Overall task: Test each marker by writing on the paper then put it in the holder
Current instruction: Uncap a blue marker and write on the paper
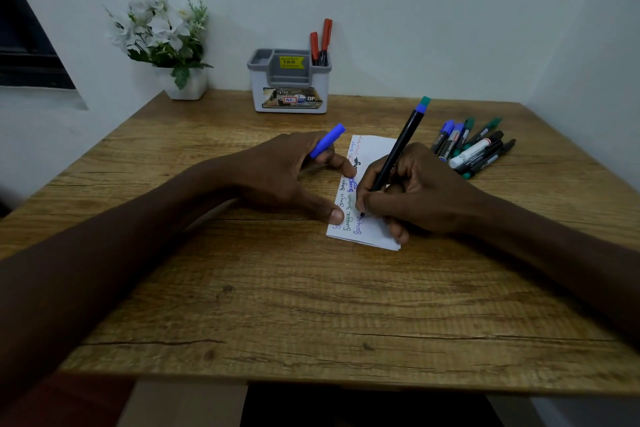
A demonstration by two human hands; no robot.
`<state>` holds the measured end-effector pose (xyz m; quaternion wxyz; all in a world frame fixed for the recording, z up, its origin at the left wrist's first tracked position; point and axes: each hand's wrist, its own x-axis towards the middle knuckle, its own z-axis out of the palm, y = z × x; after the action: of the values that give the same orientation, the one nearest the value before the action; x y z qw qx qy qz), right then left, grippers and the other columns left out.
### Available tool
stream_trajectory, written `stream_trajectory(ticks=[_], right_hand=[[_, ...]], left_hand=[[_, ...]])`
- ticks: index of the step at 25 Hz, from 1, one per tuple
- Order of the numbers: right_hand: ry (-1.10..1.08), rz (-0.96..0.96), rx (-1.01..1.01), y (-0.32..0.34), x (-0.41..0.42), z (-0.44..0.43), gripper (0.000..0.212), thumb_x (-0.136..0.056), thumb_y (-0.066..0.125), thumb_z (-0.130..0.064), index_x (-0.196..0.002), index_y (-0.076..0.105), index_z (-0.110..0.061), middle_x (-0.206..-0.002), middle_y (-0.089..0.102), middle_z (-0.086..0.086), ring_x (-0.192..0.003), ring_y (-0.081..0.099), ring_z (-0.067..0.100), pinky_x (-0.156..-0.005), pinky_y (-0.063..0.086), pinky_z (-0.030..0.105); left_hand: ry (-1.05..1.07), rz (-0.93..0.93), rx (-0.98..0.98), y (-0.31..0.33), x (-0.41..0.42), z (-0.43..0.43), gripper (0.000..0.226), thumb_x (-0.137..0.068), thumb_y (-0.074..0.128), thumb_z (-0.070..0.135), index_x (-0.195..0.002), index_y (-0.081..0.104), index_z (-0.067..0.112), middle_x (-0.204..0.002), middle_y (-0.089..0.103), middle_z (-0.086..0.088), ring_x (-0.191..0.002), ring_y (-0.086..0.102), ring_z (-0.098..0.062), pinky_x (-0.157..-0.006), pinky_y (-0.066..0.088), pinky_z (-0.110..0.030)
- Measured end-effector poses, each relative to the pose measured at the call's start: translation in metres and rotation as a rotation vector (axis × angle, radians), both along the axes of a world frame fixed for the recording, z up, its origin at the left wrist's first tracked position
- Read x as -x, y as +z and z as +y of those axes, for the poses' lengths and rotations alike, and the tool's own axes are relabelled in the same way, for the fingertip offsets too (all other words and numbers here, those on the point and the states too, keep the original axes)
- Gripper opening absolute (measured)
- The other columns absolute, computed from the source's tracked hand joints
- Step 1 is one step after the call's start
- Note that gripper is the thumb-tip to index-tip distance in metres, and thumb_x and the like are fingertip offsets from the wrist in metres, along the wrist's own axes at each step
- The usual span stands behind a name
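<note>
The right hand has its grip closed round a black marker, tip on the folded paper mid-way across the tabletop. The left hand has its grip pinching a blue cap while thumb and forefinger pin the sheet. Should that pinning ease, the paper could skid and the line smear.

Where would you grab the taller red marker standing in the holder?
Probably by its red cap, from straight above: the taller red marker stands nearly upright, only its top clears the holder, and the shorter red marker crowds its left side.
</note>
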<state>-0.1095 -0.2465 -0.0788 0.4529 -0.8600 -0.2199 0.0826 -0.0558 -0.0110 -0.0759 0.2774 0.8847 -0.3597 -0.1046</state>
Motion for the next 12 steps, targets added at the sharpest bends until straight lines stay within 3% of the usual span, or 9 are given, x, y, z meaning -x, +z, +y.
stream_trajectory(ticks=[5, 8, 10, 12], right_hand=[[-0.012, 0.018, -0.023, -0.001, -0.004, 0.000, 0.008, -0.093, 0.067, -0.001, -0.091, 0.070, 0.005, -0.054, 0.068, 0.011, -0.040, 0.062, 0.016, -0.043, 0.050, 0.021], [-0.053, 0.055, -0.179, 0.000, -0.007, 0.000, 0.008, -0.092, 0.067, 0.001, -0.091, 0.070, 0.008, -0.064, 0.067, 0.021, -0.043, 0.062, 0.020, -0.045, 0.054, 0.026], [-0.067, 0.099, -0.333, 0.001, -0.009, 0.001, 0.003, -0.090, 0.070, 0.003, -0.092, 0.067, 0.002, -0.069, 0.067, 0.022, -0.045, 0.063, 0.018, -0.044, 0.054, 0.028], [-0.107, 0.111, -0.441, -0.001, -0.012, 0.002, 0.016, -0.084, 0.076, -0.003, -0.094, 0.062, -0.003, -0.070, 0.068, 0.016, -0.044, 0.061, 0.016, -0.043, 0.052, 0.027]], left_hand=[[-0.018, 0.019, 0.033, 0.002, 0.002, -0.002, 0.044, -0.064, 0.087, 0.059, -0.093, 0.055, 0.066, -0.122, 0.059, 0.032, -0.113, 0.049, 0.012, -0.092, 0.039, -0.028], [-0.027, -0.013, 0.014, 0.002, 0.006, -0.001, 0.042, -0.063, 0.083, 0.064, -0.087, 0.050, 0.076, -0.123, 0.060, 0.021, -0.114, 0.053, -0.003, -0.097, 0.044, -0.035], [0.013, -0.067, 0.029, -0.001, 0.006, -0.002, 0.032, -0.067, 0.069, 0.081, -0.094, 0.057, 0.070, -0.118, 0.064, 0.008, -0.109, 0.058, -0.013, -0.097, 0.048, -0.043], [0.113, -0.054, 0.147, -0.003, 0.006, -0.003, 0.055, -0.081, 0.038, 0.088, -0.102, 0.070, 0.048, -0.111, 0.068, 0.002, -0.101, 0.061, -0.014, -0.088, 0.049, -0.042]])
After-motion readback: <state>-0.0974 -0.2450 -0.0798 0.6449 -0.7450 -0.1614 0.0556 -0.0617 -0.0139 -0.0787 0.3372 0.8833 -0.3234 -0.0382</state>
